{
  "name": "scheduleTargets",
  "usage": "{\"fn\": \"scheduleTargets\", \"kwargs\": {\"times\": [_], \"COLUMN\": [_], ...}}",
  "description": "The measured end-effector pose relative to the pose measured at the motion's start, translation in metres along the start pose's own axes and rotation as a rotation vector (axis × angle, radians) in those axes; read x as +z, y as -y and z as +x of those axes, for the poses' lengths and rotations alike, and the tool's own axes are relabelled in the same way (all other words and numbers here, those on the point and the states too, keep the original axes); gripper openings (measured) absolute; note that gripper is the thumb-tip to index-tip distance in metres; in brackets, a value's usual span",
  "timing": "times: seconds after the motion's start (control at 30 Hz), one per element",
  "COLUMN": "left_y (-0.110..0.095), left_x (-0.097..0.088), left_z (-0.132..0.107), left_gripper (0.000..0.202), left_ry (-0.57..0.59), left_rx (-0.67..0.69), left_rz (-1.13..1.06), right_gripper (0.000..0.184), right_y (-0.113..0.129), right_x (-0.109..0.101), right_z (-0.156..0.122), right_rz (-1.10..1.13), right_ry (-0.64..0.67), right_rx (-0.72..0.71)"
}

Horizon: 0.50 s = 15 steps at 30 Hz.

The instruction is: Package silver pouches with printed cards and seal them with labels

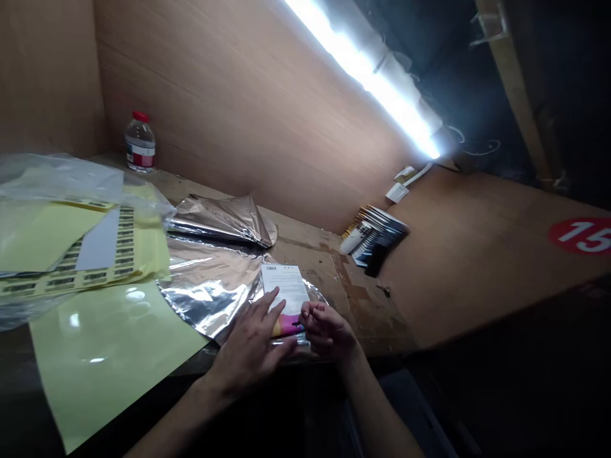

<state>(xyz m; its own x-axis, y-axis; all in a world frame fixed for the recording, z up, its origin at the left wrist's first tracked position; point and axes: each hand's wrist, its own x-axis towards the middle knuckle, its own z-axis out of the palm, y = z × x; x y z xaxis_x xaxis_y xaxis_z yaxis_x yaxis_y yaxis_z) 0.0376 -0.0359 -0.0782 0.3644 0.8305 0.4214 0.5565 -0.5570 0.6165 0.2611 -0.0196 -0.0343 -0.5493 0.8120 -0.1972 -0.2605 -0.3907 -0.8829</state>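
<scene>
A flat white printed packet or box with a barcode and a pink, purple and yellow lower end lies near the table's front edge, on shiny silver film. My left hand is spread, its fingertips resting on the left side of this packet. At its lower right corner, my right hand has its fingers curled in with thumb and forefinger together. Whatever is between them, if anything, is hidden or too small to tell. Crumpled silver foil film spreads to the left of the packet.
Sheets of barcode labels lie at left under clear plastic, with a yellow-green backing sheet overhanging the front edge. A red-capped bottle stands behind. A stack of boxes or packets sits in the far corner below a lit tube lamp.
</scene>
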Motion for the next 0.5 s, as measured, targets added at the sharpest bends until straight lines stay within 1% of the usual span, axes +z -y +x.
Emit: {"fn": "scheduleTargets", "kwargs": {"times": [0.03, 0.07, 0.1, 0.13, 0.2, 0.27, 0.37, 0.43, 0.5], "left_y": [-0.002, -0.005, -0.009, -0.013, -0.020, -0.027, -0.033, -0.036, -0.039], "left_x": [-0.005, -0.011, -0.015, -0.019, -0.025, -0.027, -0.024, -0.019, -0.013], "left_z": [0.003, 0.005, 0.007, 0.008, 0.010, 0.011, 0.011, 0.011, 0.012], "left_gripper": [0.052, 0.044, 0.039, 0.036, 0.029, 0.025, 0.028, 0.034, 0.038], "left_ry": [-0.054, -0.087, -0.090, -0.065, 0.032, 0.153, 0.305, 0.360, 0.376], "left_rx": [-0.016, -0.039, -0.074, -0.118, -0.193, -0.247, -0.385, -0.478, -0.498], "left_rz": [-0.114, -0.237, -0.363, -0.488, -0.731, -0.961, -1.252, -1.387, -1.492], "right_gripper": [0.035, 0.033, 0.031, 0.030, 0.028, 0.025, 0.023, 0.025, 0.025], "right_y": [-0.001, -0.003, -0.004, -0.005, -0.007, -0.007, -0.007, -0.008, -0.009], "right_x": [0.003, 0.006, 0.008, 0.011, 0.016, 0.018, 0.018, 0.016, 0.015], "right_z": [-0.002, -0.004, -0.006, -0.008, -0.012, -0.017, -0.022, -0.026, -0.028], "right_rz": [0.019, 0.035, 0.046, 0.052, 0.046, 0.042, 0.046, 0.048, 0.046], "right_ry": [0.038, 0.072, 0.100, 0.119, 0.136, 0.146, 0.153, 0.145, 0.133], "right_rx": [0.001, -0.006, -0.019, -0.034, -0.053, -0.065, -0.085, -0.085, -0.083]}}
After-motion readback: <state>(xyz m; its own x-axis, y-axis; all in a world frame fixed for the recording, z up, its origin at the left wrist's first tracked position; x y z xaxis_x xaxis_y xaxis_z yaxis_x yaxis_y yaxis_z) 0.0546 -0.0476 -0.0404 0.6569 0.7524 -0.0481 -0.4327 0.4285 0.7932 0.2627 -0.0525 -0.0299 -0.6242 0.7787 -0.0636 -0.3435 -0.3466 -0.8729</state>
